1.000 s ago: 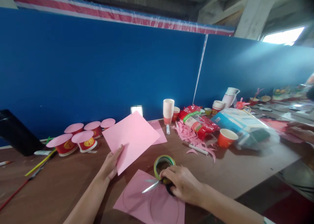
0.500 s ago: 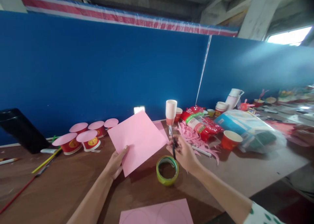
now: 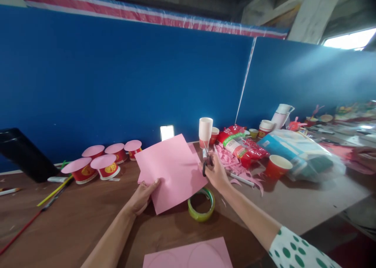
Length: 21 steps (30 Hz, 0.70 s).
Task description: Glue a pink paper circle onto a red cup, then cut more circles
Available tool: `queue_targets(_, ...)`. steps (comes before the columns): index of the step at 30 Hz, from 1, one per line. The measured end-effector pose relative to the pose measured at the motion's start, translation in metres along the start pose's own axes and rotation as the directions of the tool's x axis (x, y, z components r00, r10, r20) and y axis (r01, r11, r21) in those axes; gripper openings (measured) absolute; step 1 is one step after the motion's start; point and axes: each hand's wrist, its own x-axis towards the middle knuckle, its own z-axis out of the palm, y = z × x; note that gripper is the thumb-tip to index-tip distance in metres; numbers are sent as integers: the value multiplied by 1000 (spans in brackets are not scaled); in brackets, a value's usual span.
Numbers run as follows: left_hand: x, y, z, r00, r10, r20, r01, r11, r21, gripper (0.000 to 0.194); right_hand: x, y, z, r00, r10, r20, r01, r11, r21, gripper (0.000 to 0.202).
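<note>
My left hand pinches a square sheet of pink paper at its lower left, thumb on top. The sheet is raised and tilted over the table. My right hand is closed around the dark handles of scissors, whose blades point up beside the sheet's right corner. Below the sheet, a roll of clear yellowish tape lies on the table, partly covered by the paper. Nearest me lies another pink sheet with round outlines drawn on it.
Several red cups topped with pink discs stand at left, near a black cylinder. White stacked cups, pink paper strips, a red bag, a red cup and a plastic bag sit right. Another person's hand shows far right.
My left hand and the pink sheet have shifted right, and the sheet now overlaps the tape roll. My right hand has moved slightly up, with the scissors turned in it.
</note>
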Motion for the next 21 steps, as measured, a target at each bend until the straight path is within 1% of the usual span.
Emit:
queue_targets(3,1,-1,0,1000,7,5,-7,1000,13,38,7,5,3,982,129,137,-159,958,239,35)
queue_targets(4,1,-1,1,1000,4,7,-4,1000,19,38,7,6,5,969,163,187,-213,934,288,35)
queue_targets(6,0,0,2,1000,-1,3,0,1000,31,38,7,8,8,943,200,265,-283,902,327,36)
queue_targets(7,0,0,2,1000,-1,-8,1,999,38,37,6,9,9,936,202,287,-294,898,327,37)
queue_targets(9,0,1,3,1000,-15,-25,17,998,63,36,5,10,9,938,179,296,-270,914,302,37)
queue_targets(11,1,1,3,999,-29,-17,31,996,82,35,6,10,2,958,148,248,-213,941,262,37)
queue_targets(12,2,0,2,1000,-25,-9,26,996,85,34,8,10,-4,968,134,214,-183,955,231,36)
queue_targets(14,5,-1,-1,1000,3,-7,-2,996,88,33,14,11,-26,983,118,144,-139,980,145,34)
queue_targets(17,9,-2,-4,999,25,-32,-21,992,121,36,29,16,-74,991,96,90,-92,995,-50,35)
queue_targets(18,9,-2,-5,999,21,-30,-17,990,138,37,35,18,-91,991,94,95,-83,990,-113,36)
queue_targets(21,10,-3,-5,1000,20,-18,-17,986,165,37,58,26,-137,995,95,29,-80,938,-337,35)
